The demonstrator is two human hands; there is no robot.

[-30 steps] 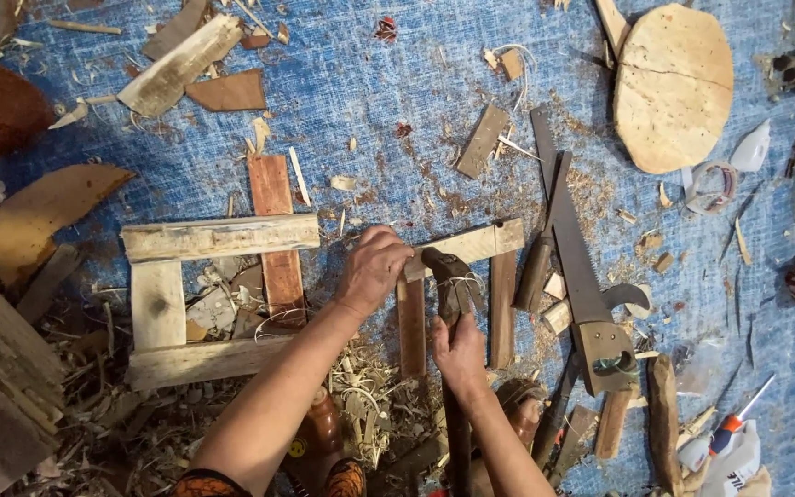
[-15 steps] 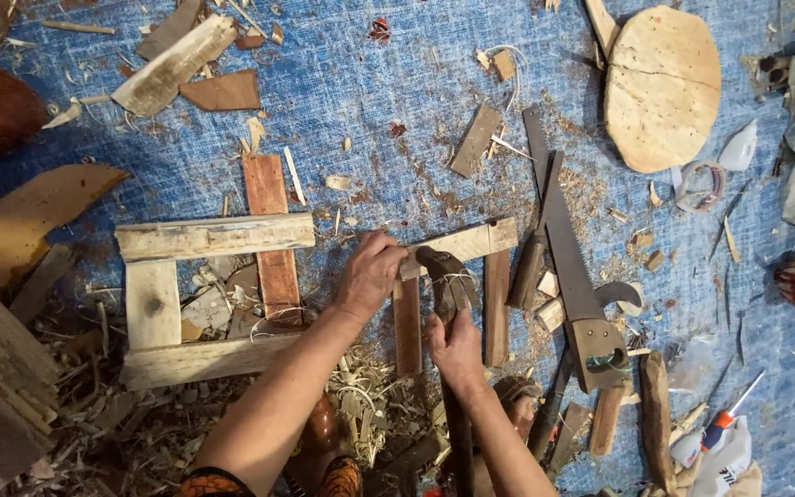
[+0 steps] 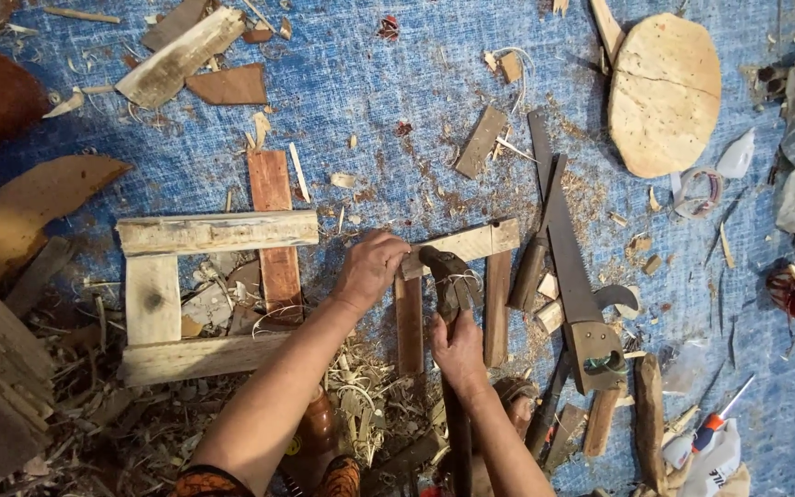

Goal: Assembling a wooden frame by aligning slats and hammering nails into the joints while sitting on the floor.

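Your right hand (image 3: 459, 348) grips a hammer (image 3: 451, 276) by its handle at six o'clock, your left hand (image 3: 370, 270) pins the pale slat (image 3: 466, 244) just above, with the saw (image 3: 572, 267) at three o'clock and the round board (image 3: 664, 92) at one.

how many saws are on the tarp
1: the saw lies right of the right hand, handle toward the person. Others may hide under scraps.
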